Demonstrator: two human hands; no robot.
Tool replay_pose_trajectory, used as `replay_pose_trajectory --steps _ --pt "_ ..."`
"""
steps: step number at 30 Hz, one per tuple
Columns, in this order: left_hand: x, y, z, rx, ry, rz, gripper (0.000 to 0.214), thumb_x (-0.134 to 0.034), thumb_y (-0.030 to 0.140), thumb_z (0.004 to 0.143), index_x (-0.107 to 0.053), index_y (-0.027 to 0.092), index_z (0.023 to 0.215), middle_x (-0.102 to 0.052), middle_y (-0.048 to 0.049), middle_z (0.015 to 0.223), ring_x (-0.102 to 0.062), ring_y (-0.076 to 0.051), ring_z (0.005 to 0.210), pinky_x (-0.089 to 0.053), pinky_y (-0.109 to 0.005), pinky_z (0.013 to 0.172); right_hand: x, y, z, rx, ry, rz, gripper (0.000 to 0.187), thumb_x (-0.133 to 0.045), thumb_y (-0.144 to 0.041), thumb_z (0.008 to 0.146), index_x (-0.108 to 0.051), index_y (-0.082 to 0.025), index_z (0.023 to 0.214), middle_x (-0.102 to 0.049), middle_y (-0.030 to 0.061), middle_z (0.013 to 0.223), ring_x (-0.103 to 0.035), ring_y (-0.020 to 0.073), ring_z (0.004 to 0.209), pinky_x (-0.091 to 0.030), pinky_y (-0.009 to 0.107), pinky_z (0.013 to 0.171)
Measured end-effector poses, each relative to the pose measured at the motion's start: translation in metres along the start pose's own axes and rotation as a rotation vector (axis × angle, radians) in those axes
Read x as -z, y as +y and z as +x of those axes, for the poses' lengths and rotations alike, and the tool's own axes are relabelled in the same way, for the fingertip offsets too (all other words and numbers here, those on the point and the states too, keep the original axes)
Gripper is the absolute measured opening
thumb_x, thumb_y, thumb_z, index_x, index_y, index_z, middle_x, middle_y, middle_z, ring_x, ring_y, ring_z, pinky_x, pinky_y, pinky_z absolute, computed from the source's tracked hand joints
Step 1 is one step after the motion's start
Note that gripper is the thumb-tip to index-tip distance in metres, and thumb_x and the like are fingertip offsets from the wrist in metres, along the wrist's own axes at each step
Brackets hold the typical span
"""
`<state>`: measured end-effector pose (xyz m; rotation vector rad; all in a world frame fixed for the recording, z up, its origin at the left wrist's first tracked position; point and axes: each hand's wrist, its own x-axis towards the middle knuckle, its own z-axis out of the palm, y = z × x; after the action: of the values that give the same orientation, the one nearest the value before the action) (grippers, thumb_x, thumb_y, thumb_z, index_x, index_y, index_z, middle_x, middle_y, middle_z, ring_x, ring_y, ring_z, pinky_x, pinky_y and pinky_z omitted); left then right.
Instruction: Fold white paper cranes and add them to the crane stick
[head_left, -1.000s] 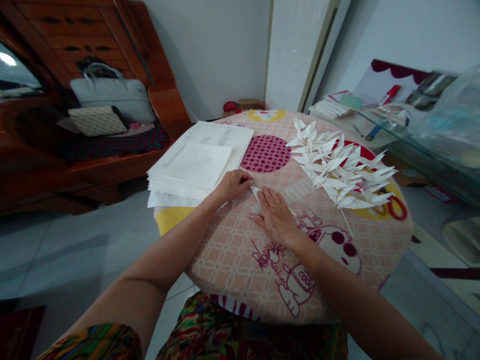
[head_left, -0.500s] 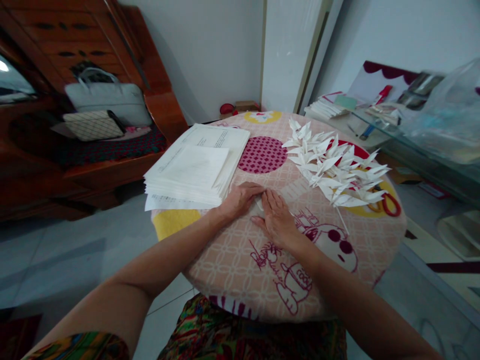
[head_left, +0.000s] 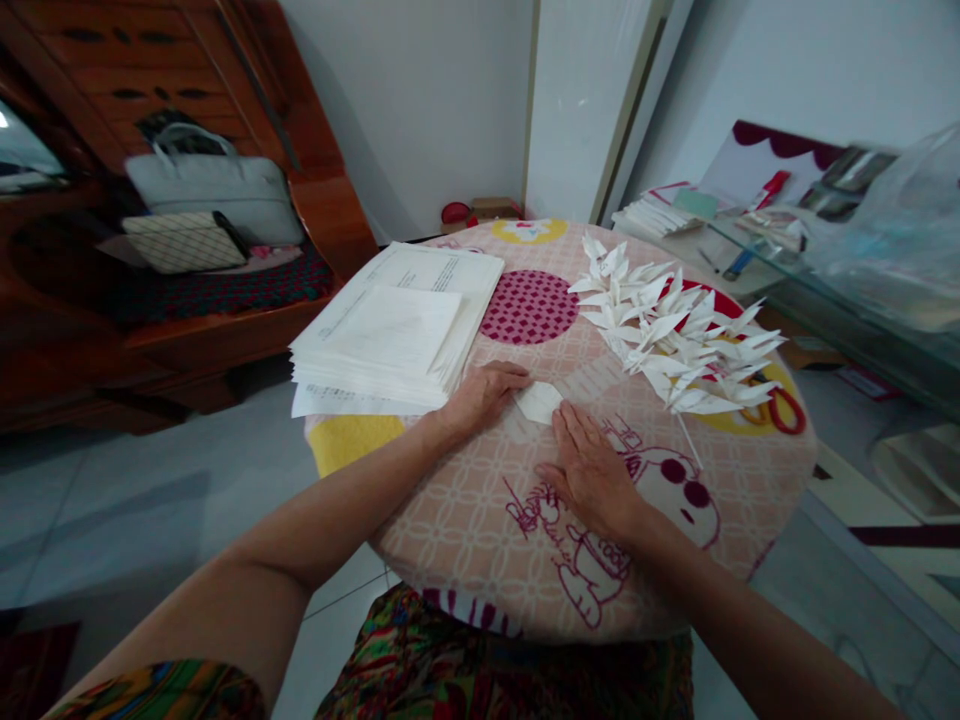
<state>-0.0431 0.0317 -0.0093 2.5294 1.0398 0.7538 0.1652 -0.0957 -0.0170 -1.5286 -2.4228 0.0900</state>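
A small folded white paper [head_left: 538, 402] lies flat on the cloth-covered table between my hands. At its left corner my left hand [head_left: 486, 396] has its fingers bent and together, pressing the paper's edge; the thumb is hidden. My right hand [head_left: 591, 466] lies flat with its fingers stretched out, fingertips touching the paper's right corner, and the thumb stands apart. Beyond my left hand is a stack of white paper sheets [head_left: 409, 270], with a smaller square sheet [head_left: 405, 325] on top. Several folded white paper cranes [head_left: 660, 330] are crowded together to the right.
Red-handled scissors [head_left: 786, 410] stick out beside the cranes at the table's right edge. To the right stands a glass shelf [head_left: 847, 310] with a plastic bag [head_left: 900, 240]. A wooden bench [head_left: 315, 210] holding bags [head_left: 217, 195] is at the left.
My right hand has slid right and towards me, away from my left hand, uncovering the folded paper. My left hand has stayed nearly in place.
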Motion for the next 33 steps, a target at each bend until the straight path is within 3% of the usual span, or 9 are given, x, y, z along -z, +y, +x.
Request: replay_pose_trajectory --steps 6,9,11,13,16,20,26,33 --pt "0.0 0.0 0.002 0.009 0.002 0.008 0.031 -0.054 0.013 0.092 -0.076 0.02 0.112 -0.074 -0.0104 0.117 -0.068 -0.022 0.112 -0.055 -0.038 0.1 0.021 0.008 -0.02 0.036 -0.027 -0.033 0.064 -0.046 -0.047 0.099 -0.05 0.0 0.141 -0.045 0.0275 0.152 -0.038 0.0361 0.144 -0.037 0.054 0.115" --pt "0.0 0.0 0.003 -0.014 0.003 0.01 0.03 -0.055 0.012 0.091 -0.077 0.019 0.111 -0.074 -0.0107 0.116 -0.069 -0.022 0.111 -0.055 -0.038 0.099 0.042 0.013 -0.006 0.05 -0.066 0.008 0.041 -0.046 -0.036 0.099 -0.065 -0.008 0.123 -0.064 0.0226 0.132 -0.057 0.0338 0.127 -0.043 0.053 0.11" --pt "0.0 0.001 0.004 -0.02 0.0 0.017 0.029 -0.056 0.012 0.091 -0.077 0.019 0.111 -0.074 -0.0106 0.116 -0.069 -0.022 0.111 -0.056 -0.038 0.099 0.048 0.016 0.014 0.063 -0.053 0.088 0.034 -0.043 -0.03 0.1 -0.068 -0.012 0.114 -0.068 0.0193 0.125 -0.062 0.0307 0.119 -0.047 0.05 0.106" --pt "0.001 0.002 0.004 -0.016 0.002 0.023 0.029 -0.057 0.012 0.09 -0.077 0.019 0.111 -0.075 -0.0108 0.115 -0.069 -0.023 0.11 -0.056 -0.039 0.098 0.043 0.018 0.037 0.103 0.017 0.183 0.036 -0.041 -0.028 0.1 -0.066 -0.013 0.121 -0.064 0.0187 0.131 -0.059 0.0292 0.125 -0.046 0.049 0.108" --pt "0.002 0.002 0.004 -0.025 0.005 0.003 0.031 -0.058 0.008 0.087 -0.077 0.019 0.109 -0.075 -0.0098 0.114 -0.069 -0.022 0.109 -0.056 -0.037 0.098 0.018 0.022 0.061 0.133 0.063 0.291 0.047 -0.037 -0.027 0.101 -0.053 -0.011 0.141 -0.055 0.02 0.144 -0.05 0.0289 0.136 -0.042 0.051 0.114" --pt "0.001 0.0 0.003 -0.016 0.044 -0.05 0.031 -0.059 0.007 0.085 -0.077 0.019 0.106 -0.076 -0.0081 0.113 -0.07 -0.021 0.109 -0.055 -0.035 0.099 -0.008 0.029 0.062 0.218 0.028 0.282 0.058 -0.042 -0.035 0.1 -0.038 -0.01 0.153 -0.042 0.0213 0.156 -0.033 0.0321 0.148 -0.032 0.057 0.12" --pt "-0.001 -0.008 0.005 0.006 0.05 -0.099 0.032 -0.06 0.003 0.08 -0.077 0.017 0.103 -0.076 -0.0082 0.11 -0.071 -0.02 0.106 -0.056 -0.034 0.096 0.003 0.034 0.045 0.354 -0.056 0.166 0.062 -0.047 -0.04 0.1 -0.036 -0.012 0.154 -0.031 0.0211 0.162 -0.025 0.0311 0.152 -0.029 0.056 0.121" --pt "0.001 -0.014 0.008 0.034 0.04 -0.132 0.034 -0.057 0.002 0.079 -0.078 0.018 0.101 -0.077 -0.0065 0.111 -0.072 -0.018 0.104 -0.057 -0.034 0.096 0.005 0.025 0.049 0.295 -0.087 0.115 0.058 -0.049 -0.041 0.1 -0.045 -0.011 0.149 -0.032 0.0223 0.161 -0.027 0.032 0.151 -0.028 0.054 0.121"
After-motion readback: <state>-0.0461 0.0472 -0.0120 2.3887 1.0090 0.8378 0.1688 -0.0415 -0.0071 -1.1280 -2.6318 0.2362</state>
